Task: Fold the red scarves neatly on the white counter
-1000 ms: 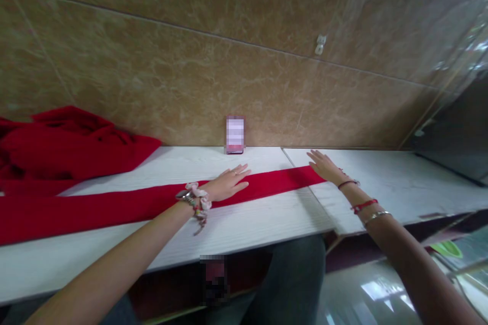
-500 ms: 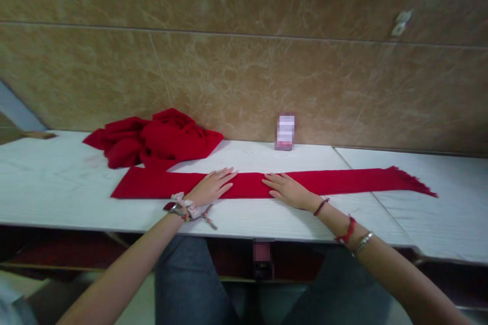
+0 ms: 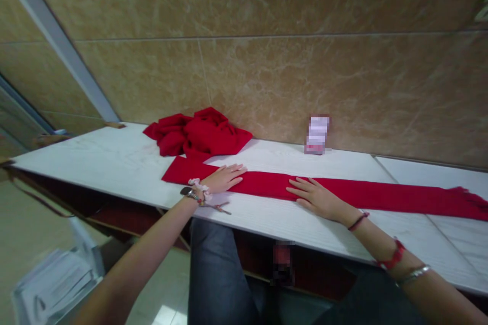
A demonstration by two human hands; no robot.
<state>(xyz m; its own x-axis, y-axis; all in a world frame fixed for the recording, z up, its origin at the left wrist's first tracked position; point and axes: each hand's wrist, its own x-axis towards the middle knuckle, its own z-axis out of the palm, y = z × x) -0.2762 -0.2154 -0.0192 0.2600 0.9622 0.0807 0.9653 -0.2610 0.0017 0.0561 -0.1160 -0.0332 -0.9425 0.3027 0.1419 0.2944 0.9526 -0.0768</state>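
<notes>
A long red scarf [image 3: 267, 183] lies folded into a flat strip along the white tabletop, its fringed end at the far right. My left hand [image 3: 223, 179] rests palm down on the strip's left part, fingers stretched out. Further right, my right hand [image 3: 314, 197] lies flat on the same strip with its fingers spread. Neither hand grips the cloth. Behind the strip's left end sits a crumpled heap of red cloth [image 3: 202, 134], which touches or runs into the strip; I cannot tell which.
A blurred upright object [image 3: 317, 134] stands against the tiled wall [image 3: 267, 76] at the back. The white table [image 3: 102, 162] has open shelves under its front edge. At the lower left is a pale container [image 3: 63, 282] with papers or flat things in it. My legs are under the table edge.
The view has turned left, so the scene shifts right and tilts, and the floor and pale container come into sight. Both hands stay flat on the scarf, with little visible movement along it.
</notes>
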